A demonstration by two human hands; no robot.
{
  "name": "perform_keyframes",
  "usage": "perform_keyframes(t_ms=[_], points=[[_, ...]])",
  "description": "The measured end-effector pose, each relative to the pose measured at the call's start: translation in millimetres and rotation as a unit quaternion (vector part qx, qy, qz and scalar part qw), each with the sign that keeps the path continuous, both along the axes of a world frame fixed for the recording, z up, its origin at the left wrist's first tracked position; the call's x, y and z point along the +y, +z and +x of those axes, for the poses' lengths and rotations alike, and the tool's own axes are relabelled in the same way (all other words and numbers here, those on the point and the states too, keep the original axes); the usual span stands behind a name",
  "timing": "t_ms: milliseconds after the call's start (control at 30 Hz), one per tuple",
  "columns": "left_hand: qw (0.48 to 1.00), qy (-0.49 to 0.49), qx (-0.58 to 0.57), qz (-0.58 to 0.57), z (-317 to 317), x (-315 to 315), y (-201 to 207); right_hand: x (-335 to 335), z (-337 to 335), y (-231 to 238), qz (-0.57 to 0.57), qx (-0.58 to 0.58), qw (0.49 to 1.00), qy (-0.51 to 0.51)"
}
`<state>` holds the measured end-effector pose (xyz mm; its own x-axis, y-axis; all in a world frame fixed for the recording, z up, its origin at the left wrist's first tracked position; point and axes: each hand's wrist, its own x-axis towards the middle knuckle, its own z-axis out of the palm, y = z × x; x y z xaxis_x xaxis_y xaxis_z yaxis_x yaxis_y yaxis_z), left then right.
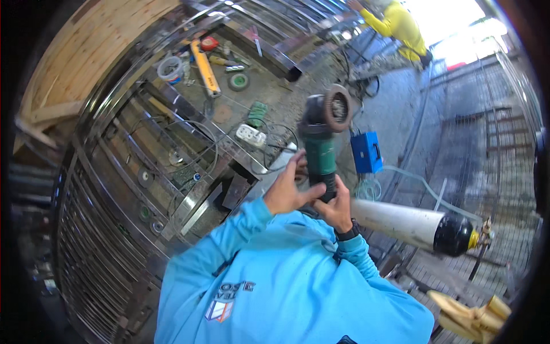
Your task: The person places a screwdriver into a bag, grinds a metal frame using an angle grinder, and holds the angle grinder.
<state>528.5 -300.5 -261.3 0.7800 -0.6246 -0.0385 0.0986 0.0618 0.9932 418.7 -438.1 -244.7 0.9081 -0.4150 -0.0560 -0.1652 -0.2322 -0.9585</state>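
Observation:
An angle grinder (pixel 321 150) with a green body and black grip is held upright in front of my chest, its head pointing away from me. The round brownish disc (pixel 338 108) at its head faces right and is slightly blurred. My right hand (pixel 337 207) is closed around the lower black grip. My left hand (pixel 289 189) holds the grinder from the left, its thumb across the grip and its fingers along the green body, partly hidden behind it.
Metal bars and frames (pixel 91 229) fill the left side. Ahead lie a white socket strip (pixel 251 135), a yellow level (pixel 206 69) and cables. A blue box (pixel 366 152) and a gas cylinder (pixel 395 222) are at right. A person in yellow (pixel 401 28) works farther off.

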Motion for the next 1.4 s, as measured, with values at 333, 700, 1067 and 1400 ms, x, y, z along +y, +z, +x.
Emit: perform_keyframes(t_ms=[333, 700, 1067, 1400], points=[[0.984, -0.013, 0.161, -0.076, -4, -14, -36, -34, -62, -17, -0.037, 0.089, 0.995, 0.027], [0.89, 0.225, -0.341, 0.203, 52, -53, 9, -222, -152, -73, 0.033, 0.139, 0.988, -0.061], [0.881, 0.102, -0.289, 0.361, -9, -169, 51, -378, -204, -98, 0.017, 0.119, 0.978, -0.172], [0.968, -0.144, 0.096, 0.184, -16, -246, 42, -355, -65, -51, 0.186, 0.105, 0.954, 0.212]])
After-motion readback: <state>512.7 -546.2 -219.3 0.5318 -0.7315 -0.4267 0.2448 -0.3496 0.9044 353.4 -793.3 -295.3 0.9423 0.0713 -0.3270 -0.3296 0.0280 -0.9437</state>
